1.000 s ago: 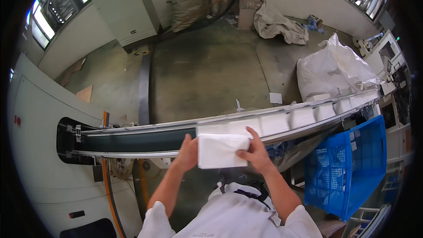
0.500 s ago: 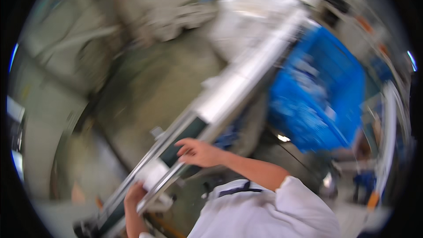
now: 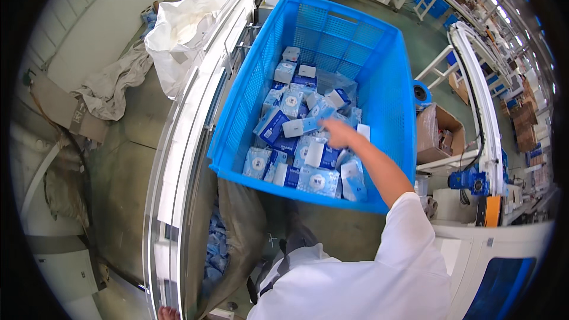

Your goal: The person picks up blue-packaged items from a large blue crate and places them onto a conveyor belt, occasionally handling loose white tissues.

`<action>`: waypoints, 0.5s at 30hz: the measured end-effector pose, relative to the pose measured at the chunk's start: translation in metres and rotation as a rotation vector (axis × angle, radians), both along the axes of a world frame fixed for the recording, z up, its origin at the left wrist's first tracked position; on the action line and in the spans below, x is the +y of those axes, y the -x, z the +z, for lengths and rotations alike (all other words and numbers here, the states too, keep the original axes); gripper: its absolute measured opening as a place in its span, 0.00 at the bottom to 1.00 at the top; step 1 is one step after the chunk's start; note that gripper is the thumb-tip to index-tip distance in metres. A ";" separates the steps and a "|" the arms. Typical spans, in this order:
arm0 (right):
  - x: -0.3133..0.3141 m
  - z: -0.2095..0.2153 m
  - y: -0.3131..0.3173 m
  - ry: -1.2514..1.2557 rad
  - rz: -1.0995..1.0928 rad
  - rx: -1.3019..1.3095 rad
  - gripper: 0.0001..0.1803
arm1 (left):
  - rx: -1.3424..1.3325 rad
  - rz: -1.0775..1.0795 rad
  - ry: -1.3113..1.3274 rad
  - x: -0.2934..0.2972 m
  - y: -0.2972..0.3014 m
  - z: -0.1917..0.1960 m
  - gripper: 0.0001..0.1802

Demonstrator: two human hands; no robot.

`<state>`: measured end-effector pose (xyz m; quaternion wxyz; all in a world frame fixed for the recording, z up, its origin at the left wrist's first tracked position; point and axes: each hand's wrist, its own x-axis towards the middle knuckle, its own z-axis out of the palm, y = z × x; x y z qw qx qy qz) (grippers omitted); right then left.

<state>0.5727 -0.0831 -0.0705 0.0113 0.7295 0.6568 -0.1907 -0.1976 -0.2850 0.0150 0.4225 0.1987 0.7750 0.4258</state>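
Observation:
My right hand [image 3: 340, 134] reaches into a large blue mesh crate [image 3: 388, 92], just above a heap of several blue and white soft packs [image 3: 308, 157]. Its fingers point left and look spread, with nothing in the palm. A light blue pack [image 3: 300, 127] lies right at the fingertips, apart from them. My white sleeve [image 3: 409, 225] runs back to the lower edge. Only the fingertips of my left hand [image 3: 168, 313] show at the bottom, by the edge of the conveyor [image 3: 178, 160]; their grip is hidden.
The long white conveyor runs along the crate's left side. A big white sack [image 3: 178, 21] and crumpled cloth [image 3: 112, 86] lie beyond it. Right of the crate stand an open cardboard box [image 3: 435, 130], a second curved conveyor [image 3: 480, 89] and a white machine cabinet [image 3: 498, 261].
A second ago both hands held a white pack at the conveyor. The view has swung right to the blue crate, and my right hand now reaches into it without that pack.

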 end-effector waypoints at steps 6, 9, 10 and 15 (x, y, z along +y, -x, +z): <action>-0.002 -0.060 0.000 0.131 0.475 -0.183 0.31 | -0.114 -0.320 -0.108 0.100 -0.189 0.005 0.12; 0.023 -0.007 -0.029 0.243 0.322 -0.019 0.27 | -0.115 -0.518 -0.153 0.137 -0.264 0.020 0.14; 0.028 0.025 -0.040 0.277 0.242 0.045 0.28 | -0.221 -0.552 -0.186 0.149 -0.286 0.020 0.12; 0.013 0.126 -0.061 -0.108 0.039 0.585 0.31 | -0.460 -0.918 -0.250 0.213 -0.407 0.044 0.16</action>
